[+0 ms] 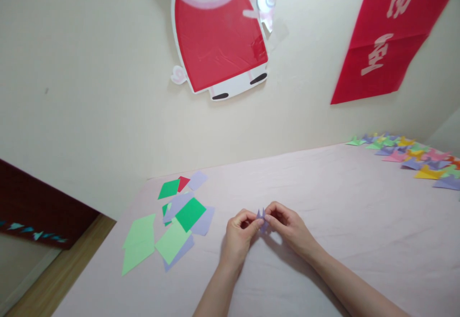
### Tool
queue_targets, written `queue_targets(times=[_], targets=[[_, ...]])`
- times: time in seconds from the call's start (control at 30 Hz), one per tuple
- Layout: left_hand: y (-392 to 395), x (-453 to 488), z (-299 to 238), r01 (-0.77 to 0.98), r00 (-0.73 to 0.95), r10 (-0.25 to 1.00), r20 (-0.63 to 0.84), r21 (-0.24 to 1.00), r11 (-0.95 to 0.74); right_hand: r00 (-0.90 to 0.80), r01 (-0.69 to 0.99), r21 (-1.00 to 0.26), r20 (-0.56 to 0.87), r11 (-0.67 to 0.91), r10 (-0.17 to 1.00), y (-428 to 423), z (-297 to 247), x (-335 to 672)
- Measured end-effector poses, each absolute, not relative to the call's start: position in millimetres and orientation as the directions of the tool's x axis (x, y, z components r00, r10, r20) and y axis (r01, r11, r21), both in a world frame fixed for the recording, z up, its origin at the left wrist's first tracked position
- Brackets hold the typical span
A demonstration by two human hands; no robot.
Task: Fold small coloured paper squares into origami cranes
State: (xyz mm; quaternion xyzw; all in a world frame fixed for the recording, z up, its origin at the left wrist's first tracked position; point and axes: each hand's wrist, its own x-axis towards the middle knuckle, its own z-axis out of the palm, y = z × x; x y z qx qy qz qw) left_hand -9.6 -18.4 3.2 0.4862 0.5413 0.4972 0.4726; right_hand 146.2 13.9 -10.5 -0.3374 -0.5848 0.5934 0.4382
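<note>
Between my two hands is a small piece of folded purple paper (264, 226), with two narrow points sticking up. My left hand (241, 230) pinches its left side between thumb and fingers. On the other side, my right hand (287, 223) grips it with thumb and forefinger. The fingertips cover part of the folds. Both hands are just above the pale pink cloth (323, 192) that covers the surface, and they cast a shadow on it.
Loose paper squares lie at the left, among them dark green (191, 214), light green (173, 242) and purple sheets (204, 221). Many-coloured folded paper figures (413, 156) stand in rows at the far right. Behind the surface rises a wall (108, 91) with a red cartoon sticker (219, 43).
</note>
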Motion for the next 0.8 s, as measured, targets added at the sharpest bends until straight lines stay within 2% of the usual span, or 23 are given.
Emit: queue_targets(times=[0.8], targets=[[-21.3,-1.7,-3.4,0.113,-0.112,0.993,0.022,0.994,-0.01,-0.364,-0.047,-0.994,0.113,0.103,0.925,14.5,-8.1,147.3]])
